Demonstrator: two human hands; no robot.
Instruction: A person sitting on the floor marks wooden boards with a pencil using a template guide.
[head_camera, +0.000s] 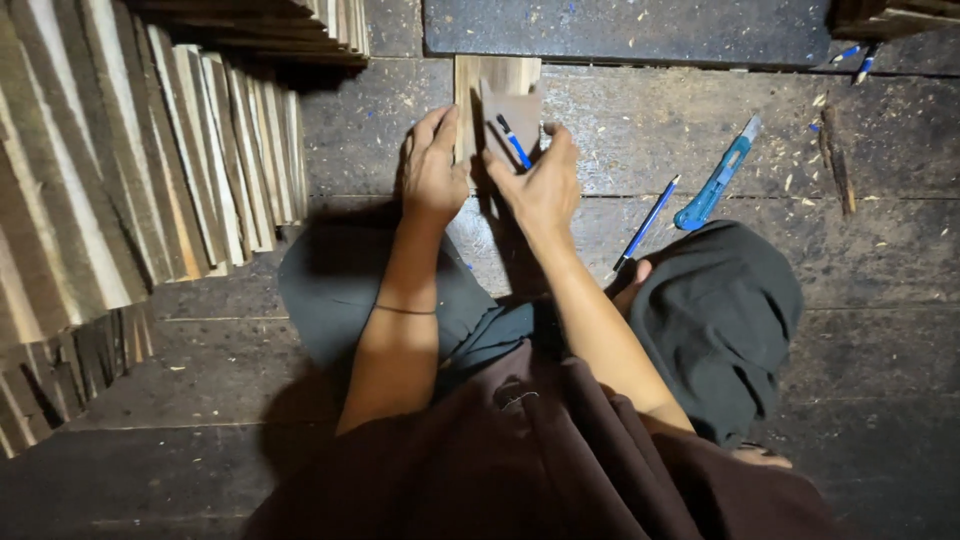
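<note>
Head view gives me a small pale wooden board (490, 90) lying flat on the dark plank floor (700, 140) in the upper middle of the frame, with a darker brown card-like template (518, 112) laid over its lower right part. My left hand (432, 170) lies open and flat, fingers pressed on the board's left edge to steady it, gripping nothing. My right hand (545, 180) is curled around a blue pen (514, 141), tip down at the template's left edge. I judge the marking is under way rather than finished: I can see no drawn line or cut on the board from here, so tracing seems to be in hand and any cutting is left.

Just right of the hands, a second blue pen (648, 222) lies slanted on the floor beside the knee, and a teal utility knife (716, 186) lies beyond it, apart from both hands. Leaning rows of thin wooden slats (150, 170) fill the left side of the frame, close to the left forearm. More stacked wood (890, 15) sits at the upper right corner. Floor to the right of the knife is open apart from scattered shavings; room on the left is tight.
</note>
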